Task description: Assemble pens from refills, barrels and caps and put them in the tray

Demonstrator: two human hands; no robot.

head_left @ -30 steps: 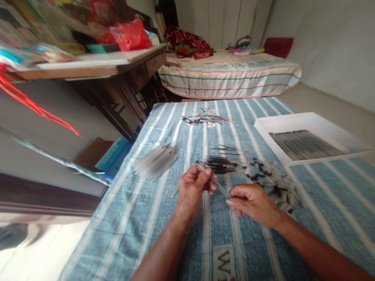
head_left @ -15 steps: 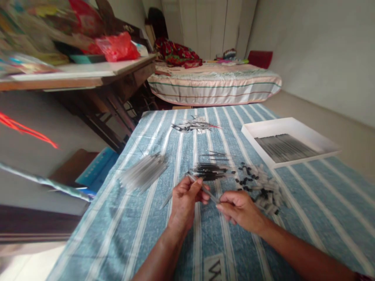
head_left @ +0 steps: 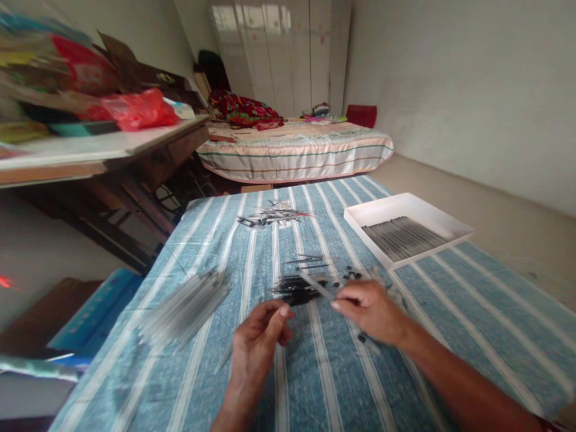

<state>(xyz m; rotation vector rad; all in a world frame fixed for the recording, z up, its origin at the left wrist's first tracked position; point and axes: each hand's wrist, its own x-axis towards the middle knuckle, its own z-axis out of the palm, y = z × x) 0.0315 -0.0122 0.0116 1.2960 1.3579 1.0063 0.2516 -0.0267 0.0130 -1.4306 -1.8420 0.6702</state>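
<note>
My right hand (head_left: 369, 312) pinches one clear pen barrel (head_left: 315, 285) by its near end, the barrel pointing up and left over a heap of black refills (head_left: 297, 290). My left hand (head_left: 260, 339) is just left of it, fingers curled with thumb against fingertips, nothing visible in them. A pile of clear barrels (head_left: 184, 309) lies to the left. Small black and clear caps (head_left: 355, 275) show beyond my right hand, partly hidden by it.
A white tray (head_left: 369, 214) with rows of finished pens stands at the right on the blue striped cloth (head_left: 459, 300). Loose pen parts (head_left: 272, 216) lie at the far end. A cluttered wooden table (head_left: 112, 150) is left, a bed (head_left: 297, 150) behind.
My left hand has let go of the barrel and dropped back toward me. My right hand carried the barrel up and right over the refills. The camera tilted up.
</note>
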